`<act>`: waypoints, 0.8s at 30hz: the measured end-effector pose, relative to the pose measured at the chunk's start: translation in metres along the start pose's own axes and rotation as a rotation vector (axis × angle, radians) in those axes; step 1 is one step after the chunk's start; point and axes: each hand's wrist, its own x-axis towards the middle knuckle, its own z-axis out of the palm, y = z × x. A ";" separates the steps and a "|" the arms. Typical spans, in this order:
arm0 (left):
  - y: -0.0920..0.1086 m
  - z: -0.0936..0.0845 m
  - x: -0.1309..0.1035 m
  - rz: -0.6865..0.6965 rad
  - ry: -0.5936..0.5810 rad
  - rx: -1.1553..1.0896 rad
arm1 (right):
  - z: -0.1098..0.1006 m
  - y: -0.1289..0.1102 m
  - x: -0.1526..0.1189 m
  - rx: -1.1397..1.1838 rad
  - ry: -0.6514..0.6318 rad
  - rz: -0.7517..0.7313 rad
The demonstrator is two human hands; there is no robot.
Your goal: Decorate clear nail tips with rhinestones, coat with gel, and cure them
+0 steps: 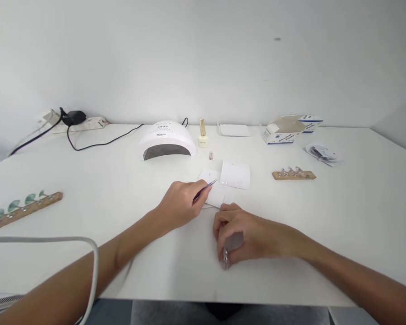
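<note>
My left hand (pixel 181 203) is closed round dark blue tweezers (pixel 203 190), whose tips point up and right over a white card (pixel 214 194). Close to the tips lies a second white card (pixel 235 174) with tiny bits on its lower left part. Nearer the table's front edge, my right hand (pixel 245 234) pinches a small clear, shiny piece (pixel 225 259) between thumb and finger; it looks like an artificial nail. A small pinkish clear piece (pixel 211 155) lies beyond the cards, below a bottle with a gold cap (pixel 203 135).
A white lamp (pixel 167 137) stands at the back, its black cable running left. Wooden strips hold green pieces (pixel 30 206) at left and clear pieces (pixel 293 175) at right. An open box (pixel 284 131) and packets (pixel 323 154) sit back right. A pale cable (pixel 93 271) crosses my left forearm.
</note>
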 end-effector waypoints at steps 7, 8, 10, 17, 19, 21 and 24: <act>0.001 -0.001 -0.001 0.141 0.026 -0.066 | -0.016 -0.009 -0.002 0.232 0.124 0.166; 0.001 -0.001 -0.001 0.167 0.025 -0.075 | -0.018 -0.009 -0.002 0.233 0.168 0.195; 0.001 -0.001 -0.001 0.193 -0.003 -0.089 | -0.021 -0.005 -0.001 0.246 0.263 0.213; 0.003 -0.005 0.000 0.213 -0.135 -0.024 | -0.022 0.015 0.005 0.402 0.513 0.198; 0.003 -0.005 0.001 0.244 -0.102 0.041 | -0.022 0.017 0.006 0.385 0.564 0.188; 0.001 -0.004 0.001 0.291 -0.045 0.115 | -0.023 0.019 0.007 0.369 0.590 0.176; 0.000 -0.002 0.000 0.342 0.019 0.200 | -0.023 0.021 0.008 0.369 0.596 0.158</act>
